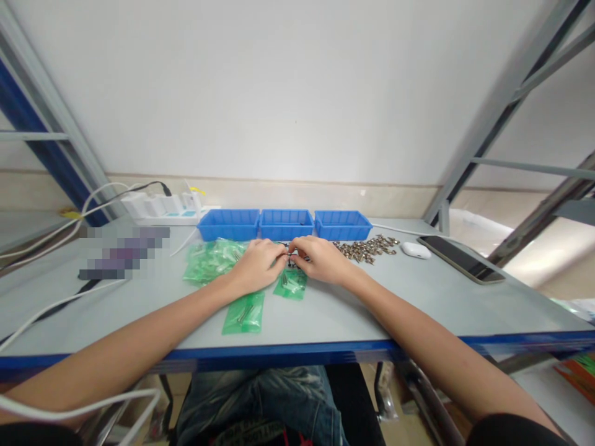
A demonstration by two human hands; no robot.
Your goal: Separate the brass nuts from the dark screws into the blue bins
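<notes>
Green bag (297,288): likely light, limp, slick; pinch edge. Left hand (260,263), right hand (323,259): fingers curled close, hold unclear.

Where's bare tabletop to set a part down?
Largest patch: right side, between the right forearm, white earbud case, smartphone and blue table edge. Smaller: between the front green bag and that forearm. Crowded: around the left hand and right hand, green bag pile left, metal pieces right, blue bins behind.
</notes>
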